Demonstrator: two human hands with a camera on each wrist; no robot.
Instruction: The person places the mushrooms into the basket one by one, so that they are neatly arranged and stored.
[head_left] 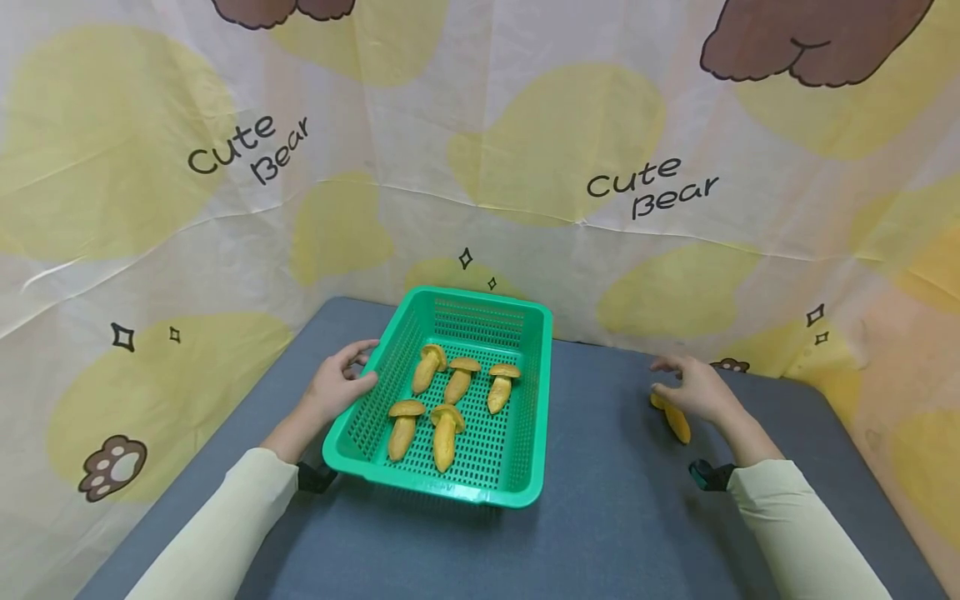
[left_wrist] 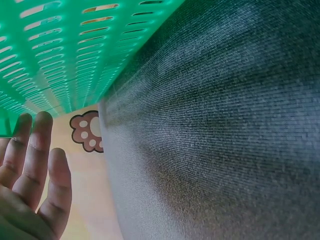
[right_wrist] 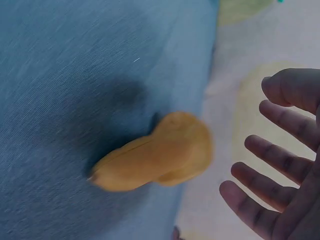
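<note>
A green plastic basket (head_left: 532, 400) holds several yellow-brown mushrooms (head_left: 444, 437) lying on its perforated floor. At its left rim is my left hand (head_left: 337, 385), thumb and fingers apart. The left wrist view shows fingers (left_wrist: 37, 155) fairly straight beside the basket's slotted wall (left_wrist: 65, 60); whether they touch it I cannot tell. Over on the right, one more mushroom (right_wrist: 145, 157) lies on the table. Just above it hovers my right hand (head_left: 697, 387), its fingers spread and holding nothing; in the head view it partly hides the cap.
The dark grey-blue table (head_left: 600, 517) runs under everything. A cloth backdrop (head_left: 525, 167) with bear prints and lettering hangs behind and along the left and right sides. A dark strap (head_left: 712, 475) sits at the right wrist.
</note>
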